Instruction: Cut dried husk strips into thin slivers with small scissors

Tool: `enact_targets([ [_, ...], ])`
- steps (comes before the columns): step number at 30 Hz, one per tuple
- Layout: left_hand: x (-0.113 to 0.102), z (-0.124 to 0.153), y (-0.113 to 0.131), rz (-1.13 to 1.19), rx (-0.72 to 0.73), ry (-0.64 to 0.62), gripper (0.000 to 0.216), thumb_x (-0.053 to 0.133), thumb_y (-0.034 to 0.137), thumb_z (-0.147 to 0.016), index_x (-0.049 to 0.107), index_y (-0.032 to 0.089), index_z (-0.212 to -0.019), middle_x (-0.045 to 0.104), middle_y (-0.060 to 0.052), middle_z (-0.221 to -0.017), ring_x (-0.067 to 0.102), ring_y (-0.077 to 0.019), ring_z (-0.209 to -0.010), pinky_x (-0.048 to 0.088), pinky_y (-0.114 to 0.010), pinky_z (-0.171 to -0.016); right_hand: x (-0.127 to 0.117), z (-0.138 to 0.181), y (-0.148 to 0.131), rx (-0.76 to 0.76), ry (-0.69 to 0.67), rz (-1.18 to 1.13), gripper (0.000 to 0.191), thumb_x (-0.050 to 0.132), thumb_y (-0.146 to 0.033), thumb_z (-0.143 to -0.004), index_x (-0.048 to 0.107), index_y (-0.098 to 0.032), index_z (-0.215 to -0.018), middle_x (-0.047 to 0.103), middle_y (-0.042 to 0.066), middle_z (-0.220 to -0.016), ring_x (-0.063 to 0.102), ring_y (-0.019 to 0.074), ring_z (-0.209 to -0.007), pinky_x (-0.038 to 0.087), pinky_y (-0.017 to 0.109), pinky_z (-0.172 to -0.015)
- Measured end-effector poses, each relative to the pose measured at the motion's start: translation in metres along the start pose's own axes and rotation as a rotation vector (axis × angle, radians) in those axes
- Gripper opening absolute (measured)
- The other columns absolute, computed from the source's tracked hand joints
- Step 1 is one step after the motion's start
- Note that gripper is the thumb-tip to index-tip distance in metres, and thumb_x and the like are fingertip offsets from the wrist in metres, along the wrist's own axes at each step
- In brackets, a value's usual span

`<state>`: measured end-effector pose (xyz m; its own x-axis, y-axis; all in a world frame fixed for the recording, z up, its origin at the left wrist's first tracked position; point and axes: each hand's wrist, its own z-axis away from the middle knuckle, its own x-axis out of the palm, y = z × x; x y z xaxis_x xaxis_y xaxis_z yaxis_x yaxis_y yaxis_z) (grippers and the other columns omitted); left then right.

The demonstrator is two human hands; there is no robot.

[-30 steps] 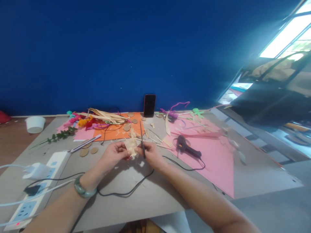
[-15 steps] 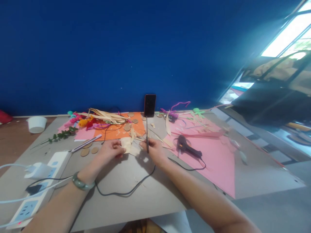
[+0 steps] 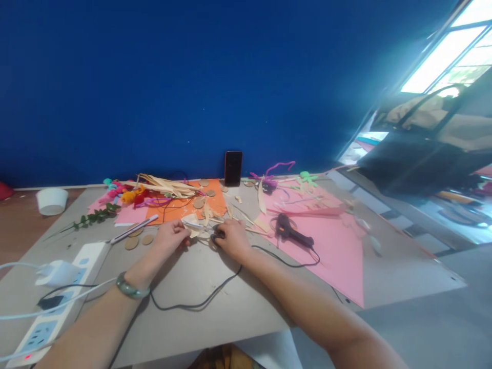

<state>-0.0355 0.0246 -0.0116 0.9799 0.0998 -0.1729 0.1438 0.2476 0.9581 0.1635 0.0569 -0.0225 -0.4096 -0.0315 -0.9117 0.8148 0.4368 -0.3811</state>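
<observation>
Near the middle of the table, my left hand (image 3: 171, 240) pinches a small cream-coloured, husk-like piece (image 3: 194, 232) between thumb and fingers. A green bangle (image 3: 129, 287) circles that wrist. My right hand (image 3: 233, 240) is closed round the dark handles of scissors (image 3: 217, 233). Their blades point left toward the cream piece; whether they touch it I cannot tell. Dry straw-coloured strips (image 3: 207, 211) lie just beyond both hands. To the right rests a black glue gun (image 3: 292, 231) on pink paper (image 3: 338, 261), its cord running behind my right wrist.
A phone (image 3: 233, 168) stands upright against the blue wall. At the left are a white power strip (image 3: 65, 300) with cables, a white cup (image 3: 52, 201), a leafy sprig (image 3: 92, 218) and a box cutter (image 3: 134, 228). Colourful yarn pieces (image 3: 130, 196) and raffia (image 3: 169, 185) lie on orange paper (image 3: 172, 209).
The scissors have swung from upright to lying leftward, toward the cream piece. My right hand has turned over and shifted left. My left hand stays nearly in place, still pinching.
</observation>
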Motion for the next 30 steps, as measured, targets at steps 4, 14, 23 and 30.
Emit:
enact_targets([
  [4, -0.002, -0.001, 0.002, 0.002, 0.030, 0.047, 0.016, 0.065, 0.023, -0.063, 0.051, 0.017, -0.065, 0.060, 0.002, -0.043, 0.048, -0.0084, -0.031, 0.028, -0.015, -0.031, 0.000, 0.000, -0.003, 0.015, -0.045, 0.011, 0.014, 0.062, -0.026, -0.072, 0.063, -0.016, -0.064, 0.060, 0.004, -0.072, 0.049, 0.0173, -0.077, 0.024, 0.031, -0.069],
  [14, 0.015, 0.006, 0.003, 0.205, 0.092, -0.044, 0.020, 0.068, 0.028, -0.061, 0.053, 0.015, -0.066, 0.062, 0.000, -0.046, 0.054, -0.0110, -0.038, 0.041, -0.020, -0.041, -0.010, 0.005, -0.006, 0.150, 0.094, -0.991, 0.018, 0.066, -0.033, -0.067, 0.061, -0.016, -0.065, 0.049, -0.003, -0.057, 0.040, 0.0105, -0.054, 0.031, 0.023, -0.052],
  [23, 0.041, 0.021, -0.006, 0.317, 0.115, -0.195, 0.026, 0.071, 0.030, -0.064, 0.060, 0.012, -0.080, 0.067, -0.004, -0.063, 0.064, -0.0142, -0.056, 0.052, -0.024, -0.054, -0.001, 0.014, -0.023, 0.290, 0.191, -1.185, 0.021, 0.069, -0.032, -0.064, 0.058, -0.015, -0.059, 0.050, -0.003, -0.055, 0.042, 0.0102, -0.053, 0.034, 0.023, -0.051],
  [30, 0.039, 0.024, 0.000, 0.326, 0.098, -0.196, 0.029, 0.074, 0.033, -0.064, 0.061, 0.011, -0.080, 0.067, -0.004, -0.063, 0.062, -0.0127, -0.056, 0.052, -0.023, -0.055, 0.000, 0.016, -0.023, 0.310, 0.216, -1.257, 0.018, 0.070, -0.030, -0.064, 0.059, -0.016, -0.065, 0.055, -0.002, -0.059, 0.047, 0.0111, -0.056, 0.038, 0.024, -0.055],
])
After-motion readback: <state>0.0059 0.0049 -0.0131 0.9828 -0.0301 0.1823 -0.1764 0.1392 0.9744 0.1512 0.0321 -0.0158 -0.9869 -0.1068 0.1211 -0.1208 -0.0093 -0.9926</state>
